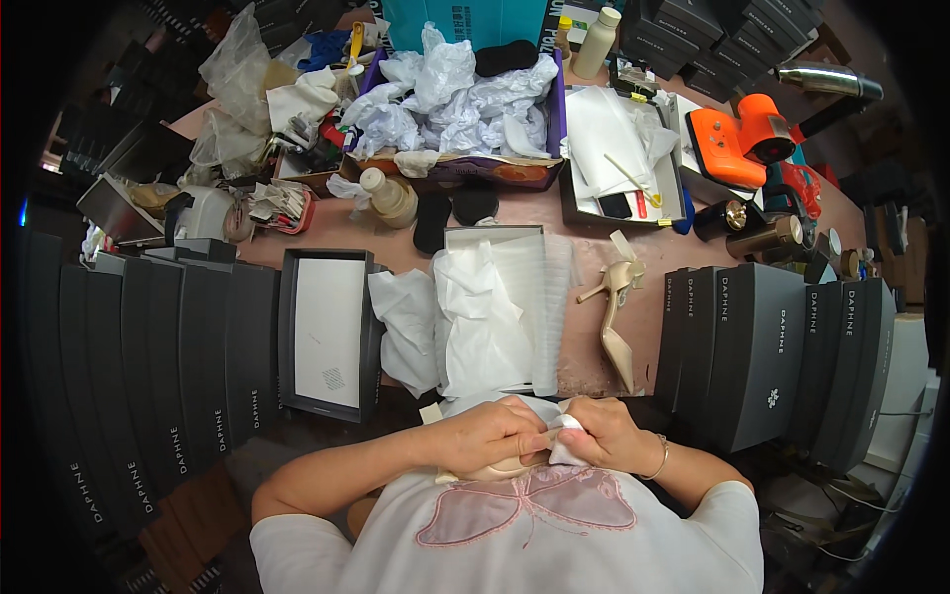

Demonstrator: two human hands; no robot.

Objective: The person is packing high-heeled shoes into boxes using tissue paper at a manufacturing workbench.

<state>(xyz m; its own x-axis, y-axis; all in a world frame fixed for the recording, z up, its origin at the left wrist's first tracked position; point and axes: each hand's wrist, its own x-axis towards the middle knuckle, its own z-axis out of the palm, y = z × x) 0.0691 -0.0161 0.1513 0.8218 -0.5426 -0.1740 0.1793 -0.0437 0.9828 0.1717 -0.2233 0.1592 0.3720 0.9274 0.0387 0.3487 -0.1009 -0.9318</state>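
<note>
Close to my chest, my left hand point(492, 434) is closed round a beige shoe point(483, 473), which is mostly hidden by the fingers. My right hand point(611, 436) grips a white wad point(567, 440), paper or cloth, pressed against the shoe where both hands meet. A second shoe, a beige high-heeled sandal point(616, 332), lies on its side on the table to the right. Ahead of my hands is an open shoebox point(535, 297) lined with white tissue paper point(475, 327). Crumpled tissue paper point(407, 332) rests to its left.
A grey box lid or tray point(370, 342) with a white insert stands left of the tissue. Dark shoeboxes line the left point(203, 346) and right point(757, 346) sides. Farther back are a purple box point(558, 129) of crumpled paper, a bottle point(391, 201) and an orange tool point(727, 144).
</note>
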